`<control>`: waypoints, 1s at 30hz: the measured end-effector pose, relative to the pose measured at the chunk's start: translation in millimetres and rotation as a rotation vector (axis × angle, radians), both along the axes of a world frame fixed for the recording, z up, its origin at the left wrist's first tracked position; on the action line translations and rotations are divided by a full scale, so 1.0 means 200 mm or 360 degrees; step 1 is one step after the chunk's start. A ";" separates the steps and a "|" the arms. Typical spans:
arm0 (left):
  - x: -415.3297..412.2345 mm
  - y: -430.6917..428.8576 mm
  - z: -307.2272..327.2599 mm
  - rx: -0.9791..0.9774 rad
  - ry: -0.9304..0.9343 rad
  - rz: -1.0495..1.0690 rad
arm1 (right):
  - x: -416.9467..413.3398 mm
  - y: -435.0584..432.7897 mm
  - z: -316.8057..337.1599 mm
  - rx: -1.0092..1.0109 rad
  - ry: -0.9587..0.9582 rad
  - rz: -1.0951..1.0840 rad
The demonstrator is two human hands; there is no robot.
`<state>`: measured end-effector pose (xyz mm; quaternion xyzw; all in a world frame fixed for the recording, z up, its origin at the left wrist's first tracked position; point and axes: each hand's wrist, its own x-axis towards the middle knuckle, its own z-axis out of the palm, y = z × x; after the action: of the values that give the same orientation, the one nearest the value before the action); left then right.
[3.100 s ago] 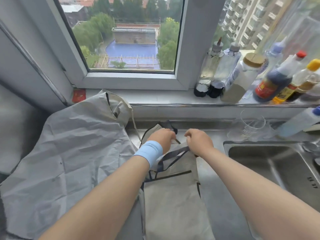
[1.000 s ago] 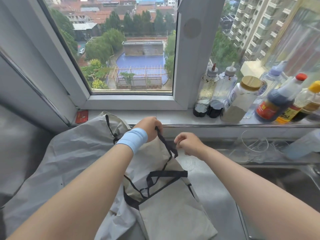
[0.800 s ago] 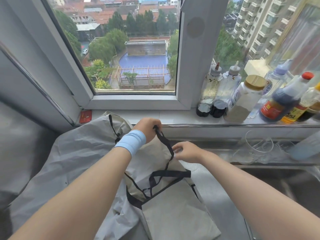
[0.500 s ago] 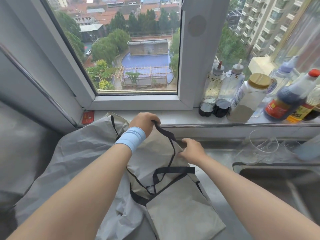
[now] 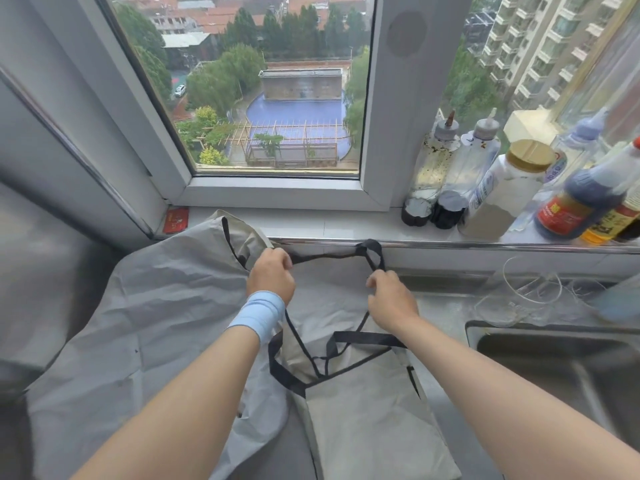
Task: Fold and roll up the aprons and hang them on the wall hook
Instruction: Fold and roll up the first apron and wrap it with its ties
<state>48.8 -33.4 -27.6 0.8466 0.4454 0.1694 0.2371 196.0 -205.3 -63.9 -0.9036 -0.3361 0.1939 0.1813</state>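
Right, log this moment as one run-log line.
left hand: grips strap | right hand: pinches strap | folded apron: on counter, unrolled

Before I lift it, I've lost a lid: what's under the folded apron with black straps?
The folded apron seems to overlap the spread grey apron on its left and lies on the steel counter. Anything beneath its middle is covered.

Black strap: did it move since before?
Yes. The black strap now stretches rightward along the windowsill's metal edge, pulled between the left hand and right hand.
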 end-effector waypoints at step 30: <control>-0.27 0.14 -0.23 -0.1060 0.0498 -0.0297 | -0.34 0.75 0.06 0.0423 -0.0297 0.0675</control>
<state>-4.4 -6.1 -73.1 0.7757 0.4278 -0.1383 0.4428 127.2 -55.1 -51.3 -0.7954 -0.5556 0.0976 0.2219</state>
